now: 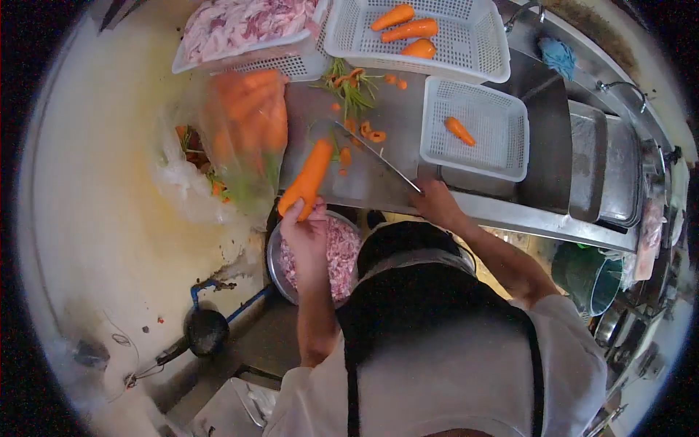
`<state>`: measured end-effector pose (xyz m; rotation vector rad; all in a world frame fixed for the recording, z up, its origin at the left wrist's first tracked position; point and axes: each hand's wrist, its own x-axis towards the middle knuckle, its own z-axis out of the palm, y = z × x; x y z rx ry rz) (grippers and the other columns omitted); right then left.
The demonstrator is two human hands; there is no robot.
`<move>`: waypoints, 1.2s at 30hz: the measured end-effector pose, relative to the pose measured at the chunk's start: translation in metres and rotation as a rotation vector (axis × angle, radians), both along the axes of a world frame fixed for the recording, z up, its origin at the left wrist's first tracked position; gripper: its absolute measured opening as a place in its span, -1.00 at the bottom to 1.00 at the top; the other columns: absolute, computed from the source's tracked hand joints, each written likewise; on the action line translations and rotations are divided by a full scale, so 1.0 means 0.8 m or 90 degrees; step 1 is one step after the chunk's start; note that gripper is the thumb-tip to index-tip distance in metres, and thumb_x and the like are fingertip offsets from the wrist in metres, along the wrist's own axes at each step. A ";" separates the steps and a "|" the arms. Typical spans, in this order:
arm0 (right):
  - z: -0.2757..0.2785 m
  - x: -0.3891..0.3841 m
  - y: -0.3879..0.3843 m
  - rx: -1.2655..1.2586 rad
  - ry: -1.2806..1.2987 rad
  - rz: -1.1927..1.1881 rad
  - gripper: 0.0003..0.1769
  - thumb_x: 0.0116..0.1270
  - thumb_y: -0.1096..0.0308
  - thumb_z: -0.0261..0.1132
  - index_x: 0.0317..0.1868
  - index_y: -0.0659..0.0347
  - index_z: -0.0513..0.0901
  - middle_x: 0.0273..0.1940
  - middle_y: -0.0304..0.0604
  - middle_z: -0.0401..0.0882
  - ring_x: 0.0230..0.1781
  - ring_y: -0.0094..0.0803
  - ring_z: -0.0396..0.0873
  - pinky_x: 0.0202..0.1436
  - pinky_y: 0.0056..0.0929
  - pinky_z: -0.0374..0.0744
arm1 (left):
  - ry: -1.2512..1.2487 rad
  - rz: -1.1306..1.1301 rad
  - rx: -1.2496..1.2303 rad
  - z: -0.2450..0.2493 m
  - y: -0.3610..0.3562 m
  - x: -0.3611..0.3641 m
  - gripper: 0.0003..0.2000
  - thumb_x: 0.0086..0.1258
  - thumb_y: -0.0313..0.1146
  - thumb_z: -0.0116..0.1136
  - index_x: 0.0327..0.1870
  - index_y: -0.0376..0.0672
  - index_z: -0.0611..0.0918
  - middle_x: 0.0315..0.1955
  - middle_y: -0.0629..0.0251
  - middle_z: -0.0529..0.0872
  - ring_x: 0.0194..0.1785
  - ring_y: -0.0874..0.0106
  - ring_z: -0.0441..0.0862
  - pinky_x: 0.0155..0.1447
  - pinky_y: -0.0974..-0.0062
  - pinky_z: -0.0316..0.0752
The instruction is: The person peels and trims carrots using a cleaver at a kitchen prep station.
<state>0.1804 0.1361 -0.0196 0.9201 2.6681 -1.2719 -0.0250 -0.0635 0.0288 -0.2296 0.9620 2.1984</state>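
Note:
My left hand (304, 224) is closed around the thick end of a large orange carrot (309, 178), which points up and away over the metal counter. In my right hand (438, 204) is the handle of a knife (382, 159); its blade reaches left across the counter, with the tip near the far end of the carrot. Cut carrot ends (371, 134) and green stems (352, 93) lie beside and beyond the blade. Below my left hand stands a metal bowl (275, 262) of pinkish chopped meat, partly hidden by my forearm.
A clear bag of carrots (251, 116) leans at the left wall. A white basket (495, 65) with three carrots and a smaller one (518, 164) with one carrot stand at the back and right. Another tray (291, 40) carries pale meat. A sink (546, 116) lies right.

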 end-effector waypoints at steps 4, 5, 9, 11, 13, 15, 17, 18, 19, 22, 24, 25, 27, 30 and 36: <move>0.004 0.031 -0.010 -0.050 0.062 -0.157 -0.72 0.21 0.34 0.28 -0.10 0.29 0.64 -0.30 0.24 0.62 -0.25 0.09 0.61 -0.12 -0.04 0.54 | 0.115 -0.038 -0.065 -0.010 0.053 -0.014 -0.65 0.25 -0.40 0.25 0.04 -0.24 0.50 -0.13 0.20 0.63 -0.14 0.33 0.61 -0.12 0.45 0.60; -0.007 0.032 -0.010 -0.055 0.049 -0.214 -0.75 0.22 0.33 0.29 -0.14 0.29 0.64 -0.36 0.22 0.61 -0.32 0.01 0.63 -0.17 -0.07 0.54 | 0.129 -0.069 -0.030 -0.010 0.083 -0.021 -0.65 0.25 -0.41 0.26 0.05 -0.24 0.51 -0.11 0.21 0.63 -0.09 0.33 0.61 -0.05 0.41 0.59; 0.000 0.039 -0.003 -0.207 0.064 -0.356 -0.75 0.25 0.31 0.27 -0.16 0.30 0.66 -0.44 -0.03 0.58 -0.43 -0.34 0.47 -0.31 -0.23 0.45 | 0.225 -0.127 0.165 0.043 0.216 -0.041 -0.59 0.28 -0.40 0.27 0.13 -0.22 0.47 0.03 0.16 0.60 0.08 0.23 0.59 0.18 0.20 0.50; 0.002 0.052 -0.004 -0.236 0.124 -0.387 -0.76 0.27 0.31 0.24 -0.16 0.29 0.66 -0.44 -0.18 0.57 -0.47 -0.41 0.41 -0.39 -0.30 0.42 | 0.303 -0.102 0.163 0.066 0.217 -0.048 -0.58 0.29 -0.39 0.28 0.15 -0.21 0.46 0.04 0.14 0.60 0.08 0.22 0.60 0.20 0.16 0.48; -0.021 0.075 0.007 -0.186 0.182 -0.373 -0.79 0.30 0.31 0.21 -0.20 0.27 0.66 -0.46 -0.28 0.56 -0.52 -0.47 0.39 -0.45 -0.36 0.39 | 0.511 -0.113 0.000 0.117 0.195 -0.040 -0.58 0.27 -0.49 0.23 0.16 -0.23 0.46 -0.05 0.19 0.63 0.00 0.41 0.62 0.05 0.43 0.57; -0.023 0.088 -0.005 -0.149 0.216 -0.361 -0.82 0.31 0.32 0.20 -0.24 0.25 0.66 -0.49 -0.32 0.52 -0.55 -0.51 0.37 -0.49 -0.41 0.36 | 0.535 -0.035 -0.103 0.144 0.147 -0.030 -0.68 0.32 -0.43 0.21 0.07 -0.24 0.50 -0.18 0.20 0.67 -0.11 0.44 0.65 -0.01 0.46 0.59; -0.002 0.100 -0.016 -0.320 0.269 -0.462 -0.82 0.33 0.31 0.19 -0.37 0.20 0.60 -0.55 -0.36 0.44 -0.60 -0.60 0.31 -0.55 -0.46 0.30 | 0.613 0.154 -0.214 0.151 0.087 -0.051 -0.80 0.38 -0.37 0.18 -0.06 -0.24 0.55 -0.36 0.26 0.68 -0.27 0.46 0.66 -0.09 0.49 0.59; 0.001 0.104 -0.022 -0.324 0.272 -0.469 -0.82 0.33 0.31 0.19 -0.37 0.20 0.60 -0.55 -0.36 0.44 -0.60 -0.60 0.31 -0.55 -0.46 0.30 | 0.606 0.245 -0.281 0.163 0.062 -0.063 -0.81 0.42 -0.30 0.15 -0.15 -0.26 0.57 -0.44 0.27 0.67 -0.37 0.47 0.65 -0.19 0.47 0.58; 0.004 0.109 -0.025 -0.328 0.231 -0.480 -0.84 0.33 0.31 0.19 -0.38 0.18 0.57 -0.57 -0.38 0.41 -0.62 -0.61 0.28 -0.58 -0.48 0.27 | 0.704 0.328 -0.350 0.149 0.031 -0.109 -0.80 0.45 -0.25 0.13 -0.18 -0.22 0.57 -0.41 0.29 0.67 -0.38 0.51 0.63 -0.23 0.50 0.56; 0.004 0.111 -0.031 -0.326 0.201 -0.501 -0.81 0.31 0.31 0.21 -0.44 0.19 0.50 -0.64 -0.37 0.35 -0.69 -0.60 0.30 -0.63 -0.48 0.28 | 0.776 0.209 -0.430 0.117 -0.042 -0.226 -0.83 0.37 -0.34 0.14 -0.11 -0.18 0.59 -0.33 0.21 0.71 -0.27 0.36 0.67 -0.10 0.40 0.57; -0.005 0.109 -0.029 -0.317 0.212 -0.518 -0.77 0.28 0.32 0.23 -0.50 0.21 0.47 -0.70 -0.34 0.33 -0.72 -0.57 0.34 -0.65 -0.47 0.31 | 1.337 -0.212 -0.883 0.076 -0.075 -0.292 -0.70 0.20 -0.48 0.10 -0.02 -0.11 0.60 -0.21 0.14 0.72 -0.08 0.13 0.64 0.06 0.20 0.52; -0.013 0.107 -0.024 -0.285 0.198 -0.457 -0.78 0.28 0.32 0.23 -0.49 0.21 0.47 -0.70 -0.34 0.32 -0.72 -0.57 0.35 -0.65 -0.47 0.31 | 1.365 -0.185 -0.909 0.077 -0.074 -0.284 -0.54 0.03 -0.52 0.06 0.05 -0.06 0.60 -0.11 0.08 0.70 0.07 -0.02 0.55 0.15 0.04 0.45; 0.007 0.091 -0.024 -0.313 0.243 -0.454 -0.79 0.28 0.34 0.21 -0.49 0.21 0.48 -0.68 -0.33 0.35 -0.69 -0.59 0.35 -0.63 -0.46 0.32 | 1.385 -0.235 -0.987 0.082 -0.066 -0.283 -0.54 0.03 -0.49 0.08 0.06 -0.05 0.59 -0.12 0.09 0.70 0.04 -0.01 0.56 0.13 0.06 0.45; 0.000 0.078 -0.015 -0.253 0.222 -0.389 -0.83 0.27 0.36 0.20 -0.46 0.22 0.49 -0.65 -0.34 0.36 -0.66 -0.62 0.33 -0.61 -0.47 0.30 | 1.281 -0.343 -1.045 0.082 -0.065 -0.299 -0.51 0.03 -0.40 0.15 0.10 -0.01 0.56 -0.15 0.12 0.71 -0.06 0.05 0.61 0.05 0.11 0.48; -0.004 0.075 -0.021 -0.162 0.244 -0.310 -0.87 0.27 0.39 0.17 -0.39 0.27 0.49 -0.64 -0.35 0.36 -0.64 -0.63 0.31 -0.60 -0.47 0.30 | 0.951 -0.141 -0.611 0.130 -0.100 -0.293 -0.48 0.20 -0.24 0.36 0.15 -0.26 0.52 -0.06 0.23 0.66 0.02 0.36 0.59 0.13 0.38 0.49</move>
